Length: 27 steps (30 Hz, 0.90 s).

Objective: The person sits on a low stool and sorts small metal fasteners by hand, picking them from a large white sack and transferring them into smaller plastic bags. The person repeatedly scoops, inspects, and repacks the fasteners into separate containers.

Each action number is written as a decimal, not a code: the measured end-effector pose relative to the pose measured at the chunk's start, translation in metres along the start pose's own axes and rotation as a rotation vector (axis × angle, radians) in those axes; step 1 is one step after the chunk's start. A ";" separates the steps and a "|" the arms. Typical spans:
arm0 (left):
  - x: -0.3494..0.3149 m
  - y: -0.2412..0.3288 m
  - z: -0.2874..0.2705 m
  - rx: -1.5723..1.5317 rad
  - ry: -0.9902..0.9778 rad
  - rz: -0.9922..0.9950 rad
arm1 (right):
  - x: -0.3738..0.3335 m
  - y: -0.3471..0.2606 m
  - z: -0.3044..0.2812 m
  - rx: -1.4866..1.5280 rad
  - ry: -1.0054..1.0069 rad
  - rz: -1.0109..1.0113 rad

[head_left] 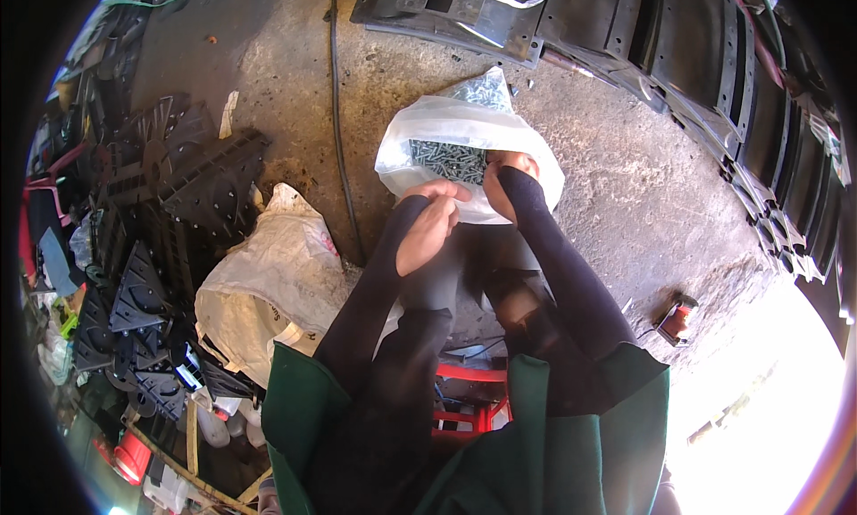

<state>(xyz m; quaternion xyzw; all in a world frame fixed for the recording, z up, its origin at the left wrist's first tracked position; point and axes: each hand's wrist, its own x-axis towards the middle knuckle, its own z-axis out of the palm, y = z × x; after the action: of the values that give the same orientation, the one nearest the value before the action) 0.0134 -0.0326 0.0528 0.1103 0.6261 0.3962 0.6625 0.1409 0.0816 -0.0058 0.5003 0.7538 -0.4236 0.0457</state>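
Screws [449, 158], grey and heaped, fill the clear plastic bag [464, 127] that sits on the concrete floor [616, 185] just ahead of your knees. The bag is milky white and crumpled, its mouth pulled wide toward you, and a second glint of screws shows through its folded top corner.

Your left hand [430, 229] hovers at the near lip of the bag with its fingers curled together, thumb pressed toward the fingertips; it may pinch a screw, but anything that small is lost in the view. Your right hand [509, 178] reaches into the bag's mouth, touching the plastic edge; its fingers are tucked behind the knuckles and the dark sleeve, so you cannot tell whether they are apart or clamped on something.

Beside your left leg lies a white woven sack [268, 283], slumped and creased. Further left, black plastic parts [178, 176] with ribbed, triangular shapes are stacked in a loose pile. Black curved panels [705, 60] line the upper right rim, bent by the lens. A black cable [339, 113] runs down the floor past the bag. A red stool [469, 399] peeks out beneath you, mostly covered by your green garment. A small red and black tool [676, 319] lies to your right, near glare that washes out the lower right corner.
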 end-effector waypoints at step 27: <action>-0.008 0.005 0.033 1.127 0.376 0.192 | 0.040 0.024 0.000 1.074 -0.530 0.289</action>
<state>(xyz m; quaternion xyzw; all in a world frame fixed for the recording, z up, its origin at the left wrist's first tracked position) 0.0423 -0.0229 0.0682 0.4287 0.8332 0.0740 0.3413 0.1398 0.1135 -0.0400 0.4283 0.3227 -0.8435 0.0304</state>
